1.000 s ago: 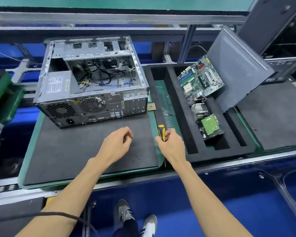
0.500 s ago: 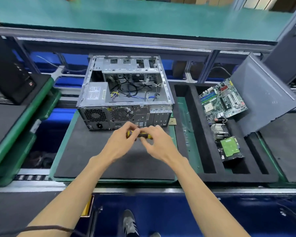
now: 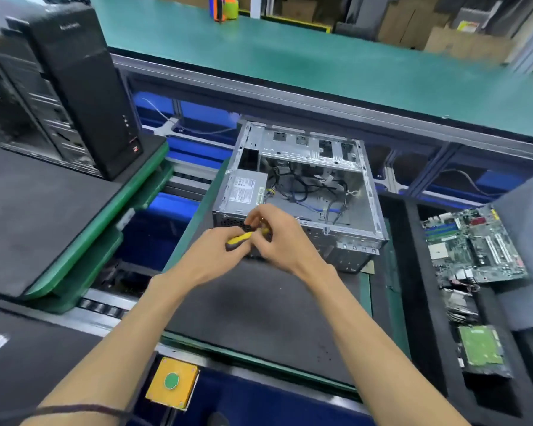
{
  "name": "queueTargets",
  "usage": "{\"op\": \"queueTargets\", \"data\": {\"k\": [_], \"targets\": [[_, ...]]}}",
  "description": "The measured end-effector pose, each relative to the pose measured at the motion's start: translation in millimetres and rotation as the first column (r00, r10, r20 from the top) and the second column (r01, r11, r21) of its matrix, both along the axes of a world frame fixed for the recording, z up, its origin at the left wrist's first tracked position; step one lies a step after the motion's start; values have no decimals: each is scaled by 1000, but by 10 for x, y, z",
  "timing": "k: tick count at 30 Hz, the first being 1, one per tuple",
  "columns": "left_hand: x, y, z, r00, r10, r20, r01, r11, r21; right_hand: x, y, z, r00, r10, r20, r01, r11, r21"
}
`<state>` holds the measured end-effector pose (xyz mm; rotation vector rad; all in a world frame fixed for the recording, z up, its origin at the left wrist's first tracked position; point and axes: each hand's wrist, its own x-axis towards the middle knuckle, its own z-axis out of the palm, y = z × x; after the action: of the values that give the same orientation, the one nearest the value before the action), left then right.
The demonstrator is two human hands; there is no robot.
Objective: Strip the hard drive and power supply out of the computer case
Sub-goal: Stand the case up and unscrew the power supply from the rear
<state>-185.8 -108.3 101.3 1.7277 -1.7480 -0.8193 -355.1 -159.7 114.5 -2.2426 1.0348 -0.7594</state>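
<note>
Your left hand (image 3: 216, 256) grips the yellow-and-black screwdriver (image 3: 243, 238) by its handle; your right hand (image 3: 282, 241) pinches the same tool nearer its tip, both hands together at the rear panel of the open grey metal computer case (image 3: 308, 192). The case lies on a dark foam mat (image 3: 259, 318) on the worktop. The grey box power supply (image 3: 243, 192) sits in its near-left corner. A green-topped hard drive (image 3: 480, 348) lies in the black foam tray (image 3: 413, 302) to your right.

Both forearms reach forward, converging; left hand (image 3: 213, 256) and right hand (image 3: 285, 241) touching, fingers curled in shared grip.
</note>
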Motion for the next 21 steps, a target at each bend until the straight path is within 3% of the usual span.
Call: {"op": "queueTargets", "data": {"k": [5,11,14,17,21], "targets": [[289,-54,-15,996,58,-69,-54,996,67,404,-230,23,998,59,-3,-59,996,-72],[534,49,-46,979,172,-112,-167,985,47,535,-554,32,987,-126,96,138,981,-138],[575,135,-51,952,259,-164,-261,965,13,503,-764,-34,969,-240,-52,234,966,-106],[575,226,-54,918,342,-200,-353,936,-19,458,-899,-138,953,-220,-209,223,975,-8],[501,339,-89,886,424,-188,-433,901,-9,432,-974,-206,965,-154,-212,168,985,49]]}}
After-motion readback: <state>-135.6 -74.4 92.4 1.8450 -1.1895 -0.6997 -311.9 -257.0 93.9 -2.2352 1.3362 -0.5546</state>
